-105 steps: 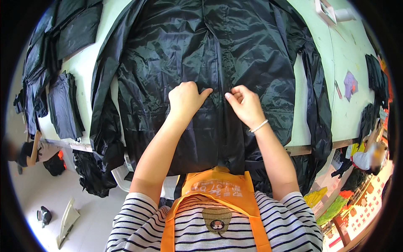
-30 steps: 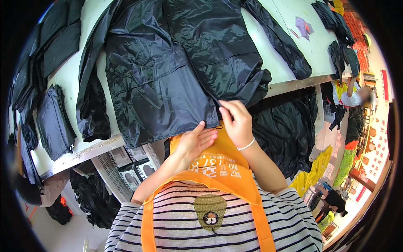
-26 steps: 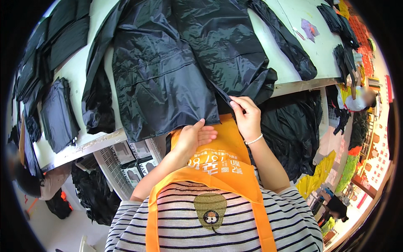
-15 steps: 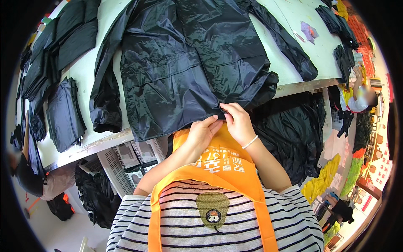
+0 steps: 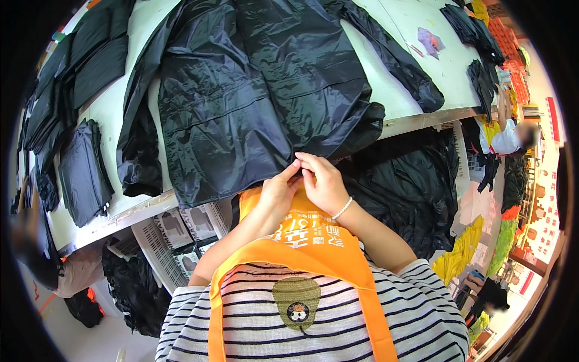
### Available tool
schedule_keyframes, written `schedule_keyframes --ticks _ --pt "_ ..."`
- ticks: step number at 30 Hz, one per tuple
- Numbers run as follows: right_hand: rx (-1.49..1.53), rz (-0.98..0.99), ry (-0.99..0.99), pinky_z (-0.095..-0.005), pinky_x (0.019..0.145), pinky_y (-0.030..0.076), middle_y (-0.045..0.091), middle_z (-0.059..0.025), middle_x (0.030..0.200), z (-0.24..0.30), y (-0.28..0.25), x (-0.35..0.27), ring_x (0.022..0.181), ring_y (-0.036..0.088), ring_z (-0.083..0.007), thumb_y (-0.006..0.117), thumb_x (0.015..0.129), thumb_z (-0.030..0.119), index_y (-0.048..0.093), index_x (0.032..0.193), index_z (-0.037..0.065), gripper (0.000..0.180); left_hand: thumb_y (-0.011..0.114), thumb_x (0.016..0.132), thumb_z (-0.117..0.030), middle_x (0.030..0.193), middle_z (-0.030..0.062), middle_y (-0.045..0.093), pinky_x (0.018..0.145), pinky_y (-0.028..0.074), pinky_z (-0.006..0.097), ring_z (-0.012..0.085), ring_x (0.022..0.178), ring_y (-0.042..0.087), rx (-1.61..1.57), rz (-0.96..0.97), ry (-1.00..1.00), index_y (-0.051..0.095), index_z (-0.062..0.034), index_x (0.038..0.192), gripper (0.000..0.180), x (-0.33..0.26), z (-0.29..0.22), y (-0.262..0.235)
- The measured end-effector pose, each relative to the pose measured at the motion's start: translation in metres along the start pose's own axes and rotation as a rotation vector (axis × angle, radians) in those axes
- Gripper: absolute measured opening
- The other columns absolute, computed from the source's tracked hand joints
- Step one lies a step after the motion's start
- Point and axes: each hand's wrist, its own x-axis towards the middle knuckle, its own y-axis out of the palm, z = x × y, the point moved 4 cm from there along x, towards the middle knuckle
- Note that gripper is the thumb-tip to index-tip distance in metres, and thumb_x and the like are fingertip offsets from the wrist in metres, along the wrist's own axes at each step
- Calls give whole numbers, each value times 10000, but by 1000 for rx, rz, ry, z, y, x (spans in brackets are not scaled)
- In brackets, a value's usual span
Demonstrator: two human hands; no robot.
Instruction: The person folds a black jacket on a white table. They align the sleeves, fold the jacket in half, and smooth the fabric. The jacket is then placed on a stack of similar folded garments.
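A shiny black jacket point(image 5: 220, 130) lies spread on the white table, its lower edge hanging over the front and its sleeves out to both sides. At the bottom of its front opening, my left hand point(image 5: 276, 194) pinches the hem between thumb and fingers. Close beside it, my right hand point(image 5: 325, 184), with a beaded bracelet at the wrist, is closed at the same spot, thumb and fingertips together. The two hands' fingertips nearly touch. Whatever small part lies between them is hidden by the fingers.
Folded black garments point(image 5: 99, 72) are stacked on the table point(image 5: 398, 108) at the left, with another folded pile point(image 5: 84, 172) nearer its edge. Below the edge stand a white crate point(image 5: 160, 247) and a heap of black garments point(image 5: 404, 187). A co-worker point(image 5: 509, 136) is at far right.
My hands have stayed at the jacket's hem, and the right fingers have drawn in toward the left fingertips. The whole scene has shifted slightly leftward in the view.
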Motion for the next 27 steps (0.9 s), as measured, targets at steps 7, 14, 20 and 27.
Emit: schedule_keyframes --ticks 7,14,20,27 --pt "351 -251 121 -287 798 524 681 -133 980 -59 -58 24 885 674 -196 511 880 -40 611 1056 -23 204 670 816 -5 927 87 615 701 490 330 209 780 594 -57 -178 31 590 4 947 154 17 5 -14" --pt "75 -337 338 -347 761 485 625 -141 977 -239 -130 46 850 599 -259 675 731 -1 602 1073 5 350 662 843 -33 934 123 642 751 540 357 231 770 638 179 -299 181 597 26 994 175 0 9 12" --pt "-92 -477 197 -337 637 460 565 -132 857 -213 -163 51 723 561 -285 635 666 -80 517 814 4 207 429 949 -515 911 210 683 722 550 327 264 796 689 650 -202 -270 631 73 971 622 -20 -3 4" --pt "112 -531 -215 -301 737 499 589 -152 1013 -170 -177 36 871 615 -290 518 648 -110 599 719 30 177 562 909 -449 1022 163 679 826 511 372 269 987 650 1626 -76 517 653 -31 1069 456 45 -68 172"
